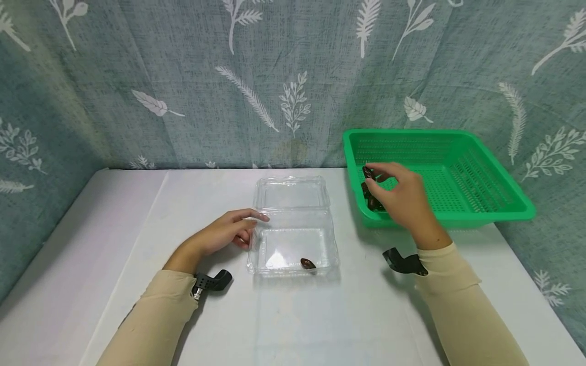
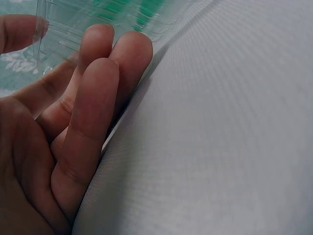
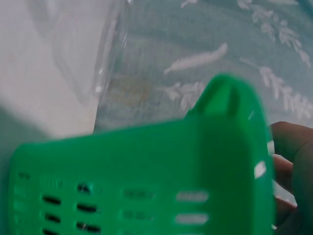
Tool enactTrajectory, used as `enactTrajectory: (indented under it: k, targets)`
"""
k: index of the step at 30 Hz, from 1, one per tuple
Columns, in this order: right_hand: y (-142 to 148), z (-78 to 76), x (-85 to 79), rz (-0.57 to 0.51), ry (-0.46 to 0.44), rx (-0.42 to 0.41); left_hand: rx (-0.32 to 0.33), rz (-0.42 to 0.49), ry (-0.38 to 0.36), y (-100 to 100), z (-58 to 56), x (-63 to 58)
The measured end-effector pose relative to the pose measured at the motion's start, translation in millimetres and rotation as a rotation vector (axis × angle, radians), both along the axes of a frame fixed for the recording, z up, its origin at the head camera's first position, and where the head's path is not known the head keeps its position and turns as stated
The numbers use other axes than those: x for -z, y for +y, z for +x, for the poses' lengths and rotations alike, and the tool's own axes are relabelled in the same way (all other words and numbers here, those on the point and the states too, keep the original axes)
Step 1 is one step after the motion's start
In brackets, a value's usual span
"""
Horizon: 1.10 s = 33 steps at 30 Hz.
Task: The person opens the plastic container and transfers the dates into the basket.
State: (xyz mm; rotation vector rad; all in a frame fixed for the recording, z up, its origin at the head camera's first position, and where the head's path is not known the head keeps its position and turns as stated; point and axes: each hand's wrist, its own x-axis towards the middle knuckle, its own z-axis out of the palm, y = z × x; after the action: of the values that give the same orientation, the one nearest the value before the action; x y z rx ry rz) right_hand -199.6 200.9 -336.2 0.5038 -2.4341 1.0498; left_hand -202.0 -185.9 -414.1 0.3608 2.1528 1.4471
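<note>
My right hand (image 1: 403, 195) is over the left end of a green plastic basket (image 1: 480, 223), pinching a dark brown, glossy date (image 1: 368, 172) between thumb and fingertips. More dates (image 1: 373, 203) lie below it in the basket's left end, partly hidden by the hand. My left hand (image 1: 226, 234) rests at the left edge of a clear plastic clamshell box (image 1: 293, 239). One finger reaches over the rim; the others bend loosely outside the wall, as the left wrist view also shows. The box stands with its lid (image 1: 293, 194) folded back, and one date (image 1: 308, 264) lies near its front wall.
A white-covered table (image 1: 137, 315) carries the box and the basket. Behind it hangs a grey-green leaf-patterned cloth (image 1: 183, 137), which also runs along both sides. The basket's raised rim and slotted wall (image 3: 146, 196) fill the lower right wrist view.
</note>
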Motion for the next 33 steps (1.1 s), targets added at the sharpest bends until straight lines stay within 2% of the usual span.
enactTrajectory:
  k: [7, 12, 18, 22, 28, 33]
  targets:
    - [11, -6.7, -0.4, 0.076, -0.092, 0.059, -0.002, -0.008, 0.001, -2, 1.6, -2.0]
    - [13, -9.9, 0.2, 0.136, -0.140, 0.071, -0.002, 0.003, 0.005, -2, 3.1, -3.3]
    - [16, -15.3, 3.9, 0.159, -0.241, 0.058, 0.011, 0.021, -0.013, 0, 1.6, -1.2]
    - [22, -19.0, 0.3, 0.201, -0.302, 0.036, 0.006, 0.013, -0.008, 3, 0.4, -1.7]
    - [29, -29.6, -9.4, 0.299, -0.423, 0.016, 0.018, 0.012, -0.007, 2, 0.6, -2.0]
    - [34, -39.4, -9.8, 0.385, -0.499, -0.010, 0.019, 0.004, 0.008, 2, 0.5, -2.6]
